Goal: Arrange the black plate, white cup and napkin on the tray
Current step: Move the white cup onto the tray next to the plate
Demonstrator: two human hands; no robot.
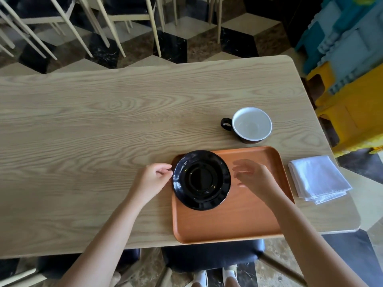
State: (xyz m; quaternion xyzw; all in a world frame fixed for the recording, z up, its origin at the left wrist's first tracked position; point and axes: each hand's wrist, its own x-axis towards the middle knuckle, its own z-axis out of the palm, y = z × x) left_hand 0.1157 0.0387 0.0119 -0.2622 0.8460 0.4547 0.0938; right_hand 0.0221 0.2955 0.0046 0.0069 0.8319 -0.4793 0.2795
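A black plate [202, 180] lies on the far left part of the orange tray [238, 220], overlapping its left rim. My left hand [153, 180] is just left of the plate, fingertips curled at its rim; whether they touch is unclear. Just right of the plate, my right hand [251, 177] hovers over the tray, fingers spread and blurred, holding nothing. The cup [250, 124], white inside with a dark outside and handle, stands upright on the table beyond the tray. A folded white napkin [318, 179] lies on the table right of the tray.
The tray sits near the front right of a light wooden table [93, 129]. A dark chair seat [211, 255] is tucked under the near edge. Yellow and blue plastic crates [350, 79] stand to the right, and chairs stand beyond the far edge.
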